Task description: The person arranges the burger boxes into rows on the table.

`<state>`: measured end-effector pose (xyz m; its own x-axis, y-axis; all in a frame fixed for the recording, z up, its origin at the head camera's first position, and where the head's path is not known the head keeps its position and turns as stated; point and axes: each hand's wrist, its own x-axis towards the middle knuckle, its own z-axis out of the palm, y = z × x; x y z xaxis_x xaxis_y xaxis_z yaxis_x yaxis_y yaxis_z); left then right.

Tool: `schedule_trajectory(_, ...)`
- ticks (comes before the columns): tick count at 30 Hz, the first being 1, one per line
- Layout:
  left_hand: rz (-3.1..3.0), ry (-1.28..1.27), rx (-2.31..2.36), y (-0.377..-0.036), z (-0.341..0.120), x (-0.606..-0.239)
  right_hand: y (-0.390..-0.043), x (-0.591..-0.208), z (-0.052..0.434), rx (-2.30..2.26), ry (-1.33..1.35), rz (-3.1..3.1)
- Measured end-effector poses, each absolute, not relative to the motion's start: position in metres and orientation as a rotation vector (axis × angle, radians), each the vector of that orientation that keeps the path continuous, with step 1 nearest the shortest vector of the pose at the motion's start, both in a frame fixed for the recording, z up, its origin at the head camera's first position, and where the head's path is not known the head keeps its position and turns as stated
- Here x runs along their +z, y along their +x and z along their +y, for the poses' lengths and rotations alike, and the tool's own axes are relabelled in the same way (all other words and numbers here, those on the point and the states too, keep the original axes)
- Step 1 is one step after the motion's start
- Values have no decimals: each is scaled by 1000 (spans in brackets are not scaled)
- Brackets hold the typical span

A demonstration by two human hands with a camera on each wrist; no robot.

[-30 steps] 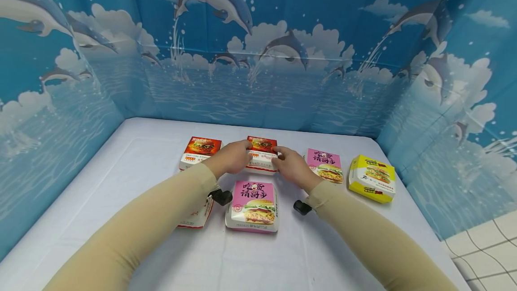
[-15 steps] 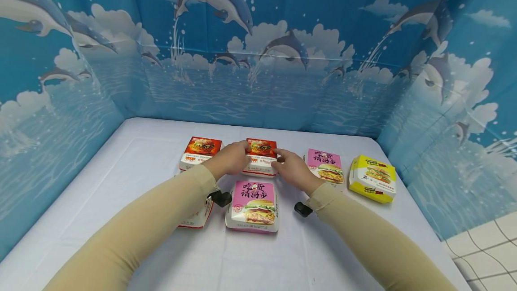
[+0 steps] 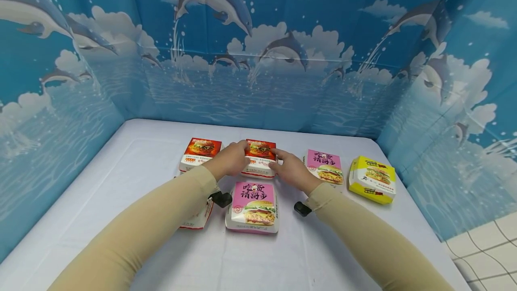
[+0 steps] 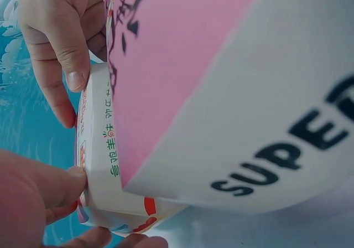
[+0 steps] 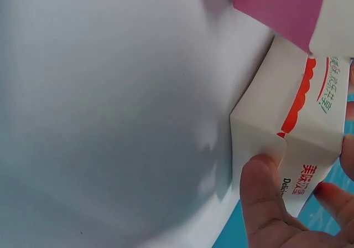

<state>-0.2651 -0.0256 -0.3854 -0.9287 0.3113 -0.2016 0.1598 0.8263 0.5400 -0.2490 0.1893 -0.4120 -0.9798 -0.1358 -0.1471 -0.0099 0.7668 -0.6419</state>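
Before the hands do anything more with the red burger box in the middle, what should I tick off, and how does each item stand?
1. Left hand grips the middle red box on its left side: ok.
2. Right hand grips its right side: ok.
3. Box lifted off the white table: cannot tell.
4. Gap to the other red box beside it: ok.
5. Near pink box sits close under the wrists: not ok, may be brushed.
6. Box lid closed: ok.
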Motion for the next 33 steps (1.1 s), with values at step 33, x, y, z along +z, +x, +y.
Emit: schedule_trajectory(33,2665,411,690,-271,-30,-390,-250,-412,191,-904,-196,2773)
